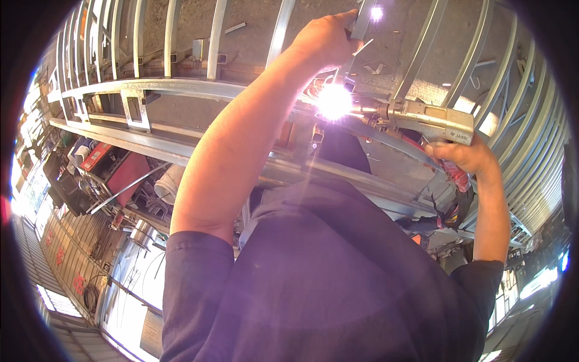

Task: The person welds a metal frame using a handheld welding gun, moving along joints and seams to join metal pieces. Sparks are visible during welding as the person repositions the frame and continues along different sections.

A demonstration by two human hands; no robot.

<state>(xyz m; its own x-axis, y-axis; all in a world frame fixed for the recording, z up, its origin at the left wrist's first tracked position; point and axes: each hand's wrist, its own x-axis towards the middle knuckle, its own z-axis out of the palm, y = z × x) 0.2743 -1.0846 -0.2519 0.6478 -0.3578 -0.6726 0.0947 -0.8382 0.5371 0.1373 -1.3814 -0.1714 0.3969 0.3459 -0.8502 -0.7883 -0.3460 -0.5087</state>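
My right hand (464, 155) is wrapped round the handle of a welding gun (437, 119), whose nozzle points left. At its tip a blinding white-violet glow (335, 101) hides the joint on the metal frame (199, 88). My left arm reaches forward across the frame. Beyond the glow, my left hand (325, 41) closes on a metal bar (362, 23), thumb and forefinger at its sides. A thin pale strip (363, 47) sticks out by the thumb; whether I hold it cannot be made out.
Rows of square metal bars (217, 39) curve across both sides. Cables (461, 202) hang below the gun. A red machine (111, 163) stands at left among clutter. Metal offcuts (235, 28) lie on the concrete floor (398, 36). A second bright spot (377, 12) shows beyond the left hand.
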